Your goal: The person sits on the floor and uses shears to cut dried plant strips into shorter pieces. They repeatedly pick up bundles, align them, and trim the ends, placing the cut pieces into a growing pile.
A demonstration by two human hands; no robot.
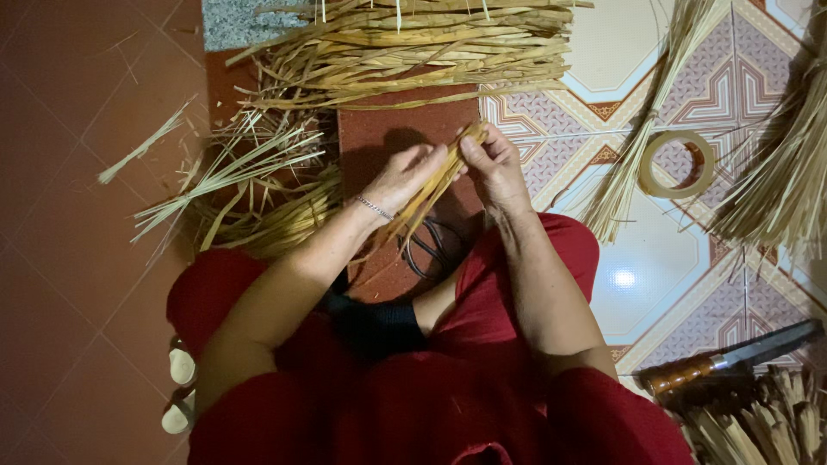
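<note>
On my far left, loose green-yellow stalks point(226, 172) lie scattered over the red floor point(69, 258), some fanned out and a few stray ones apart from the rest. They look raw to me, not yet sorted.

Above them, across the top, lies a wide pile of flat dried strips point(413, 52), laid roughly side by side. I take these for my prepared stock, and there is plenty of it.

In the middle, my left hand point(403, 176) is closed around a small bundle of strips point(431, 185), thumb over the top, with a thin bracelet point(374, 207) on that wrist. My right hand point(493, 164) pinches the upper end of the same bundle between thumb and fingertips, so both hands are clamped on it, close together. The bundle runs slanting from my right fingers down toward my lap, above the floor. I see no weave or knot in it, so I judge the work on this bundle to be at an early stage.

Below the hands a dark looped thing point(426, 245) lies on the floor; I cannot tell what it is.

To the right, a thin sheaf point(642, 138) lies on the patterned tiles beside a roll of tape point(677, 164). Farther right is another thick sheaf point(780, 181), and near my right knee a knife point(732, 357) with a wooden handle.
</note>
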